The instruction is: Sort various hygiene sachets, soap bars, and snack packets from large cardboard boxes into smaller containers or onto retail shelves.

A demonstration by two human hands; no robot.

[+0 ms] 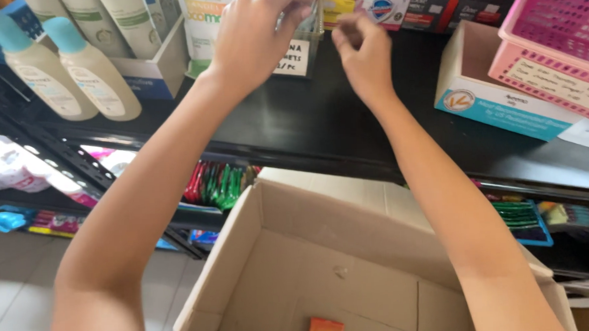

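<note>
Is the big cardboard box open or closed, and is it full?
Open and nearly empty. The cardboard box has its flaps up, and its bare brown bottom shows, with only one small orange packet lying inside.

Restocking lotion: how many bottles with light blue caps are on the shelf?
2. Both stand at the shelf's far left, side by side: one bottle at the left edge, the other just right of it. More may be hidden out of frame.

Head-worn view, close, downward over shelf (319, 125) and carton (323, 249)
</note>
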